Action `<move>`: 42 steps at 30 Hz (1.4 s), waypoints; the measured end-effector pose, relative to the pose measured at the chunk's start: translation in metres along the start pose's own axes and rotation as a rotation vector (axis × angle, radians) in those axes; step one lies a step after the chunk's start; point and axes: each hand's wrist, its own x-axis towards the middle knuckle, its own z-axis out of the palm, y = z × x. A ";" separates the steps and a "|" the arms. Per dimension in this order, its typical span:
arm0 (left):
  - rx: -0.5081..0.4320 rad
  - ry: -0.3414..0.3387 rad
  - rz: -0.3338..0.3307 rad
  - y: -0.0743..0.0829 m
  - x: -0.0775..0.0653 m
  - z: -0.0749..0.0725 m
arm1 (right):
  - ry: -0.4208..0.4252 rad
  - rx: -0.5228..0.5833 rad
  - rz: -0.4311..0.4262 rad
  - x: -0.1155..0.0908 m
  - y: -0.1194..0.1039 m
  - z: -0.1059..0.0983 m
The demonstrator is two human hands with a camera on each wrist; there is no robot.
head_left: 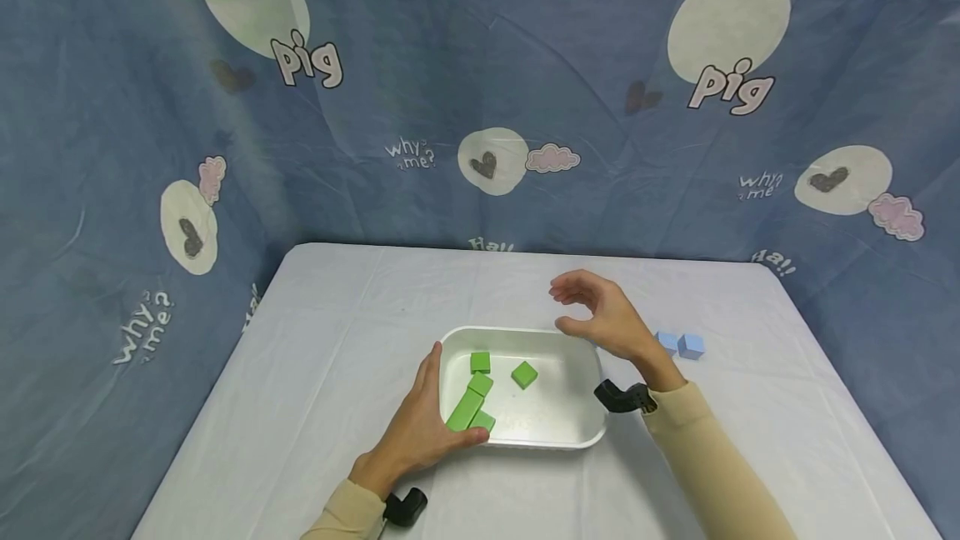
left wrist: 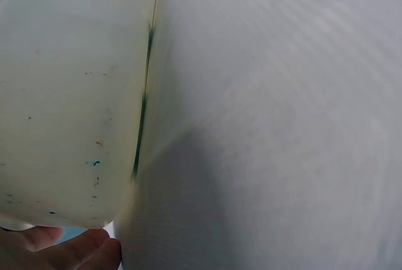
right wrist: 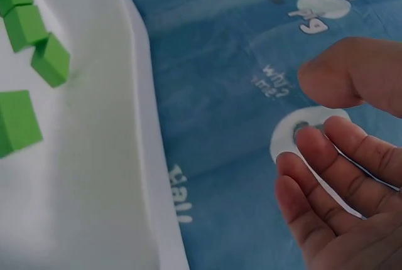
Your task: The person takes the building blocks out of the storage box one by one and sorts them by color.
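Note:
My left hand (head_left: 427, 415) grips the left end of a white tray (head_left: 558, 407), its thumb at the front rim and its fingers along the left side. In the left wrist view its fingertips (left wrist: 78, 248) show at the tray's outer wall (left wrist: 63, 113). Several green blocks lie inside, most along the left end, among them a long block (head_left: 465, 410); one green block (head_left: 524, 374) sits apart nearer the middle. My right hand (head_left: 611, 315) hovers by the tray's back right corner, fingers curved and thumb apart. Nothing is between its fingers in the right wrist view.
Two blue blocks (head_left: 691, 347) stand on the white tablecloth (head_left: 360, 340) right of the tray, one partly behind my right wrist. A blue printed curtain (head_left: 420, 215) hangs behind and beside the table. Each wrist wears a black camera mount (head_left: 626, 397).

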 end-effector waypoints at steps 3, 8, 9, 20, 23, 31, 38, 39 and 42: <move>-0.003 -0.001 -0.005 0.000 0.001 0.000 | -0.004 -0.029 0.011 0.001 0.000 0.010; -0.009 -0.005 -0.006 0.000 0.001 0.000 | -0.027 -0.028 0.006 0.003 0.003 0.023; -0.011 -0.006 -0.004 -0.001 0.001 0.000 | -0.036 -0.022 0.005 0.003 0.004 0.025; -0.020 -0.007 0.009 0.000 0.000 0.000 | -0.157 0.059 0.014 0.000 0.016 0.043; -0.016 -0.009 0.008 0.000 0.000 0.000 | -0.184 0.065 0.022 -0.001 0.020 0.048; -0.012 -0.012 -0.005 0.000 0.000 0.000 | -0.266 0.055 0.070 -0.004 0.028 0.059; -0.014 -0.014 -0.012 -0.001 0.000 0.000 | -0.288 0.023 0.124 -0.008 0.030 0.063; -0.013 -0.014 -0.015 -0.001 0.000 0.000 | -0.294 0.015 0.133 -0.009 0.031 0.064; -0.014 -0.016 -0.016 0.000 0.000 0.000 | -0.312 -0.011 0.144 -0.011 0.033 0.064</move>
